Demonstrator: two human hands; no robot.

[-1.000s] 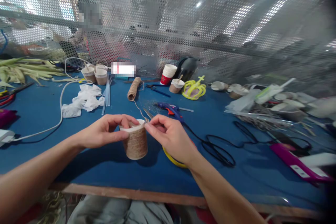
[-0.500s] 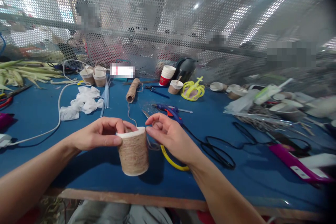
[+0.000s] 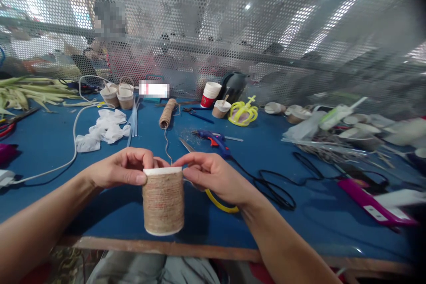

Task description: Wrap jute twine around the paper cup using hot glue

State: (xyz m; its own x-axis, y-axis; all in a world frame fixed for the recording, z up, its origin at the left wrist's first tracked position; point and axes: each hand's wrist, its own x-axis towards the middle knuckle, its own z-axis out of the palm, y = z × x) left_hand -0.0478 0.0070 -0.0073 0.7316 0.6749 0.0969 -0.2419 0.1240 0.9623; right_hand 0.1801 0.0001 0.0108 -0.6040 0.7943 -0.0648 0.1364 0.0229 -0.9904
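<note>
A paper cup wrapped in brown twine [image 3: 163, 200] hangs just above the blue table's [image 3: 46, 142] near edge. My left hand [image 3: 121, 169] pinches its white rim from the left, thumb on the outer wall. My right hand [image 3: 209, 175] is closed on the rim's right side. A loose strand of twine [image 3: 166, 144] runs from the rim back to a twine spool [image 3: 167, 113] lying farther away.
A blue glue gun [image 3: 214, 138] with a black cord [image 3: 276, 186], scissors [image 3: 186, 144], a yellow ring [image 3: 221, 204], white rags [image 3: 103, 131], paper cups [image 3: 119, 95], a yellow crown [image 3: 243, 113], green leaves [image 3: 29, 88] and clutter at right. A perforated metal screen [image 3: 213, 31] stands behind; a person sits beyond it.
Both hands brought the wrapped cup closer to me and lower, and turned it upright. The right hand shifted from pinching the strand above the rim to holding the rim's right side.
</note>
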